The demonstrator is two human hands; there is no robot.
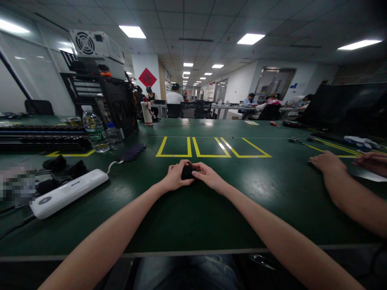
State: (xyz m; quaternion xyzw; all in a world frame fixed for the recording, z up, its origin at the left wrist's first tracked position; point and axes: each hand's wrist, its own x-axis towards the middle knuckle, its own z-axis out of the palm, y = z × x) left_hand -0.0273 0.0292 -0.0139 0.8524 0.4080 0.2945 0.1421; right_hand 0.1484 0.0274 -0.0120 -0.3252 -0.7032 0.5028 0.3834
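Observation:
A small black object (187, 172) is held between my two hands, low over the green table (193, 217). My left hand (175, 176) grips its left side, with the thumb below and the fingers over the top. From the right, my right hand (208, 175) pinches it with thumb and fingers. What the object is cannot be made out. Just beyond the hands, yellow tape outlines (211, 155) mark the table.
A white power strip (71, 193) and black adapters (65, 169) lie at the left. Behind them stand water bottles (95, 131) and a black computer case (116, 106). At the right, another person's forearms (347, 189) rest over the table.

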